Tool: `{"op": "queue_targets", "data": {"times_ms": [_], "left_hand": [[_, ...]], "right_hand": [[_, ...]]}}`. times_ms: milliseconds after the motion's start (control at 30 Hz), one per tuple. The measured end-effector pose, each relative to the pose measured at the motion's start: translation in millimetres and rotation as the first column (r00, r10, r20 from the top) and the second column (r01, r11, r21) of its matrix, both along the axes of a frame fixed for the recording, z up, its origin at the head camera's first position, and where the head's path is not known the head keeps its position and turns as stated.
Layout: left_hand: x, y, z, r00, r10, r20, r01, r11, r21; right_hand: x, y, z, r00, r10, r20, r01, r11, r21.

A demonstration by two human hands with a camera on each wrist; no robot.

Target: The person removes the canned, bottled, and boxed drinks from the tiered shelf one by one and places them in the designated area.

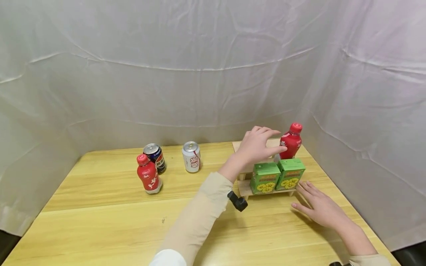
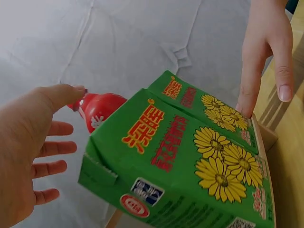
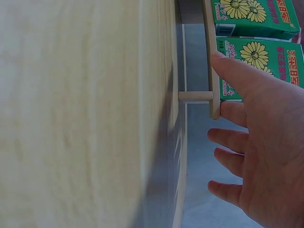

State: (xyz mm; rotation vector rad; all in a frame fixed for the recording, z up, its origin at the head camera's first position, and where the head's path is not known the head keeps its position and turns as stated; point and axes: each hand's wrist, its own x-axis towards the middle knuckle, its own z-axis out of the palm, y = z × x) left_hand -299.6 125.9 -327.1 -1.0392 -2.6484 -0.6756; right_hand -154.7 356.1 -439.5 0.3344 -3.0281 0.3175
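Note:
On the upper step of a small wooden rack (image 1: 245,189) stands a red bottle (image 1: 291,142) with a red cap. My left hand (image 1: 257,146) is beside that bottle, thumb and fingers spread apart and holding nothing. In the left wrist view, the thumb overlaps the bottle's cap end. Two green drink cartons with yellow flowers, a left carton (image 1: 265,178) and a right carton (image 1: 290,174), stand side by side on the lower step. My right hand (image 1: 319,207) is at the rack's right end with fingers extended; whether the fingertips touch the rack is hard to tell.
Farther left on the wooden table (image 1: 110,221) stand another red bottle (image 1: 148,175), a dark blue can (image 1: 157,159) just behind it, and a white can (image 1: 191,157). Pale fabric (image 1: 186,92) hangs around the back and sides of the table.

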Motion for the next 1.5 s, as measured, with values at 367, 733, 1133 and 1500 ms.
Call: {"op": "queue_targets", "data": {"times_ms": [367, 733, 1133, 1500], "left_hand": [[-12.4, 23.5, -4.9, 0.990, 0.043, 0.131, -0.038, 0.998, -0.042], [-17.4, 37.0, -1.3, 0.992, 0.064, 0.113, -0.055, 0.996, -0.076], [-18.3, 39.4, -6.1, 0.998, 0.063, -0.003, -0.063, 0.992, -0.107], [-13.2, 37.6, -8.8, 0.995, 0.059, -0.075, -0.069, 0.988, -0.140]], "right_hand": [[-2.4, -2, 1.5, 1.000, 0.009, -0.002, -0.009, 1.000, -0.005], [-3.3, -1, 3.6, 1.000, 0.012, -0.012, -0.012, 1.000, 0.001], [-2.1, 0, 3.6, 1.000, 0.003, 0.006, -0.003, 1.000, -0.011], [1.2, 0, 1.4, 1.000, -0.004, 0.006, 0.004, 1.000, -0.020]]}}
